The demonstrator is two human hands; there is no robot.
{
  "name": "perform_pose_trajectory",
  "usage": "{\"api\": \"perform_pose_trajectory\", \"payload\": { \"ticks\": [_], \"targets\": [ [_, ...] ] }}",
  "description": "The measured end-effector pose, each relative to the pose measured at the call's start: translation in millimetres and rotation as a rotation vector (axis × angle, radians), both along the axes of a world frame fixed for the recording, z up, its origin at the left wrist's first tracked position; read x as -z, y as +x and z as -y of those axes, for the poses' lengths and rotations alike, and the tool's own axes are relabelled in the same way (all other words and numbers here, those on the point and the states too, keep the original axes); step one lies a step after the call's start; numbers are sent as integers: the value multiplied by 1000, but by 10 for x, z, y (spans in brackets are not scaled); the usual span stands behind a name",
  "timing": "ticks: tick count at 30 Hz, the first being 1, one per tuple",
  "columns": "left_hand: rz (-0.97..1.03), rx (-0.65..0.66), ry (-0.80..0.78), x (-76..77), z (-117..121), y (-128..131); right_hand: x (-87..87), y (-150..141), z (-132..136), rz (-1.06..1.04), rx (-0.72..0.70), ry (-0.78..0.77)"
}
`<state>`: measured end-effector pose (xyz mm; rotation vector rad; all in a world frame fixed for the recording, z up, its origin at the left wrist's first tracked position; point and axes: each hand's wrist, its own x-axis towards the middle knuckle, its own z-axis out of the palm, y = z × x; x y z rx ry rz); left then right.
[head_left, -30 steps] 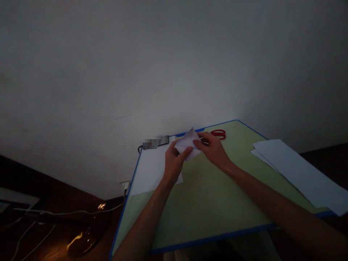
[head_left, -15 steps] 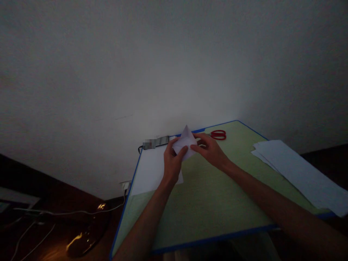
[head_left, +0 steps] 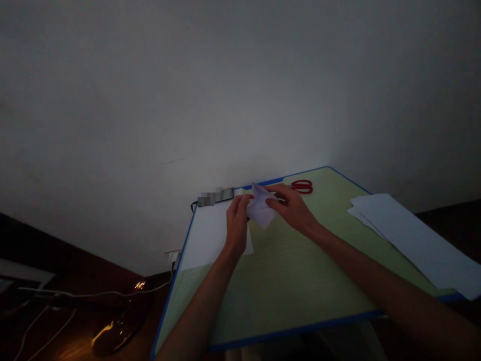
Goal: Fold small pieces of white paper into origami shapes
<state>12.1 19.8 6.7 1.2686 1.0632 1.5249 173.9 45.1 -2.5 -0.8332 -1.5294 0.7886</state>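
Note:
A small folded piece of white paper (head_left: 262, 213) is held between my two hands above the table, one corner pointing up and another down toward me. My left hand (head_left: 237, 218) grips its left side with curled fingers; the thumb is partly hidden behind the paper. On the other side, my right hand (head_left: 291, 205) pinches the paper between thumb and fingers. Just beyond my right hand lie scissors with red handles (head_left: 301, 186), their blades mostly hidden by that hand. A flat white sheet (head_left: 206, 238) lies under and left of my left hand.
The pale green table (head_left: 300, 281) has a blue edge and stands near a grey wall (head_left: 240, 90). A phone-like dark device (head_left: 226, 194) rests at the back left. Several white sheets (head_left: 409, 235) overhang the right edge. A cable (head_left: 112, 292) runs at the lower left.
The folded paper has been turned and tilted between my hands, its top corner now lower. My left thumb has moved off the paper's front face. The table items have stayed put.

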Motion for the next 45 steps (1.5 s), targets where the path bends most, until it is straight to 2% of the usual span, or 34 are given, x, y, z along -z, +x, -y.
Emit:
{"api": "perform_pose_trajectory", "payload": {
  "ticks": [3,16,23,32,45],
  "targets": [
    [48,2,-44,28,-26,-8,0,8,-1,25,4,-6],
    [125,177,-170,57,-41,-35,-29,12,4,47,-33,28],
    [157,162,-226,44,-46,-48,-15,31,-10,63,-40,37],
    [52,99,-124,28,-38,-57,-41,24,26,101,-46,91],
    [-90,104,0,-10,-28,-82,-40,29,25,113,-22,128]
  ]
}}
